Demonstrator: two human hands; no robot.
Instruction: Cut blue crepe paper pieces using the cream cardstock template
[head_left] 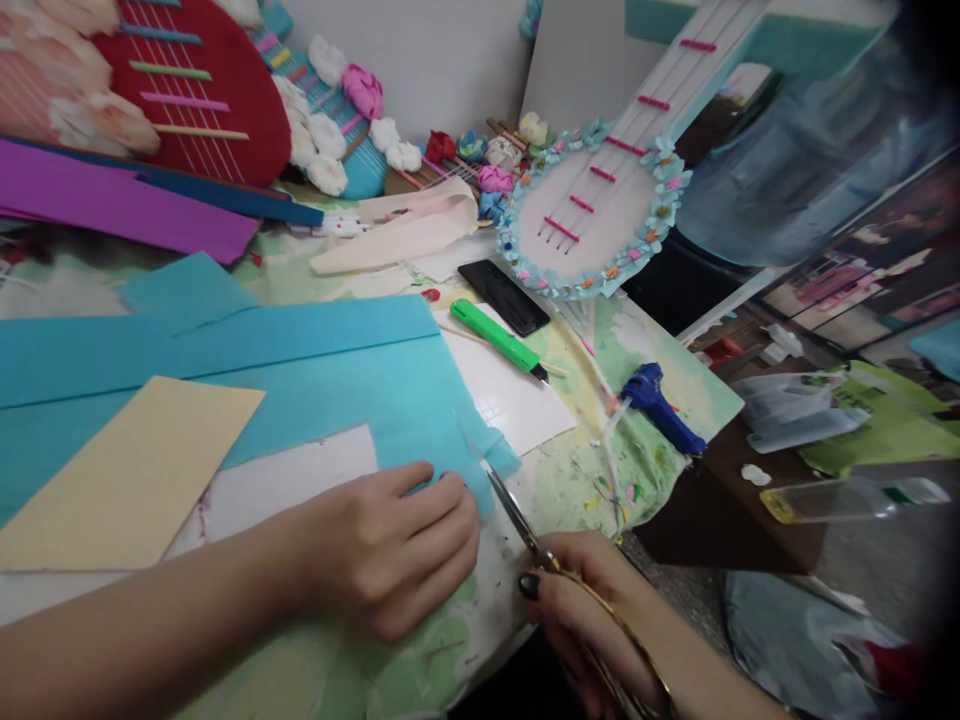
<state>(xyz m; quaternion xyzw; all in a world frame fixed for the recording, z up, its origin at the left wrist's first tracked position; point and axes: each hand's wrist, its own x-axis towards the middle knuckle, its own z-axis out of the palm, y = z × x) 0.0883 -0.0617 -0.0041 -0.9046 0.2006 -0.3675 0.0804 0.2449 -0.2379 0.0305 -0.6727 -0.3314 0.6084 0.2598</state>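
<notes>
My left hand (405, 550) rests with curled fingers on the lower right part of a turquoise paper sheet (315, 390), its fingertips turned away from view. Gold-handled scissors (523, 515) are gripped in my right hand (592, 610); their blades point up and left and meet the sheet's right edge. A small cut flap (496, 447) of the turquoise paper curls up beside the blade tips. Over the sheet's left part lies a beige paper piece (135, 470), and white paper (300, 465) shows below it.
A green box cutter (495, 337) and a black phone (504, 297) lie beyond the sheet. To the right, a blue glue gun (664, 408) sits near the table edge. Flower-trimmed paper instruments, one a white lute shape (600, 210), stand at the back. A plastic bottle (847, 500) is lower right.
</notes>
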